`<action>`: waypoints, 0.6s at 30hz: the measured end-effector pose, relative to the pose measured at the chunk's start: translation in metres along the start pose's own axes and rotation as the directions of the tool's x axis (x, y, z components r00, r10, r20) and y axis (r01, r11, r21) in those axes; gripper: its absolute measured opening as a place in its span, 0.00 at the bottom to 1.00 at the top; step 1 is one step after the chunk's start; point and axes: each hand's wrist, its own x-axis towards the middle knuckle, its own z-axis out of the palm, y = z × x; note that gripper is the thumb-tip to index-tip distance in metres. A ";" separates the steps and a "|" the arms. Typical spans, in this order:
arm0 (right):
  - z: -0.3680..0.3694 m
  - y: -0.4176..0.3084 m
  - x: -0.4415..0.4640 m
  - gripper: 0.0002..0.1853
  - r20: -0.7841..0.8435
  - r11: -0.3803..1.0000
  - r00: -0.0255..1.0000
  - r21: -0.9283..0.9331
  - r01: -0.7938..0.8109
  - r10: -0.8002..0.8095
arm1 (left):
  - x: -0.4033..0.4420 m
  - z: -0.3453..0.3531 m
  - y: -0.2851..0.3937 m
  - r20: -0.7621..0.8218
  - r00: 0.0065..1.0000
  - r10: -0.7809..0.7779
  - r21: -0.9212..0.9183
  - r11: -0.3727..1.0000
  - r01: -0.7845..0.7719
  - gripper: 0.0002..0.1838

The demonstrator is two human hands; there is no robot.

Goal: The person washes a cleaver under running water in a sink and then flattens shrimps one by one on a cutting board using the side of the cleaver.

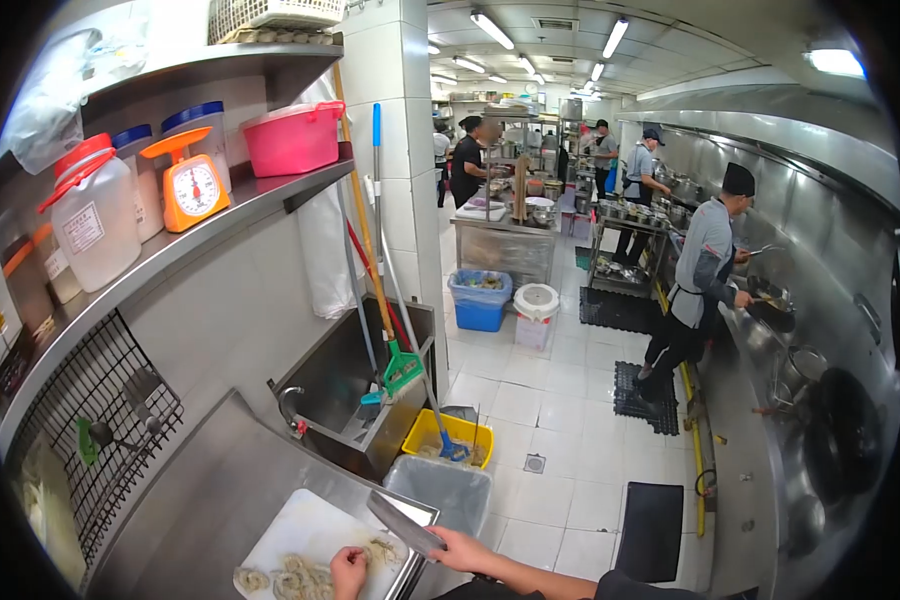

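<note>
My right hand [460, 552] grips a cleaver [404, 523], its broad grey blade pointing up and left over the right side of a white cutting board [295, 520]. On the board rests my left hand [348, 572], fingers curled together; whatever they may hold is hidden. Beside it on the left lies a pile of peeled raw shrimp [298, 578]. A small heap of shrimp scraps [380, 550] sits to its right, below the blade. The board lies on a steel counter [195, 510].
Right of the counter stand a lined grey bin [440, 480] and a yellow tub [475, 445]. A steel sink [350, 365] holds leaning brooms. Overhead left, a shelf [210, 220] carries jars and an orange scale [192, 185]. One person [705, 260] cooks at the right-hand stoves; others work farther back.
</note>
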 end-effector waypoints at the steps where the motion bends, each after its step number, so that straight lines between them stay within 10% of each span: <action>1: 0.002 -0.002 -0.001 0.32 0.006 1.000 1.000 -0.001 0.006 -0.006 | 0.003 -0.002 -0.004 0.011 0.998 -0.058 -0.083 0.995 0.058 0.06; 18: 0.023 0.013 0.001 0.31 -0.051 0.994 0.995 0.068 0.084 -0.081 | -0.016 -0.005 0.029 -0.053 0.980 0.191 0.209 0.962 -0.176 0.08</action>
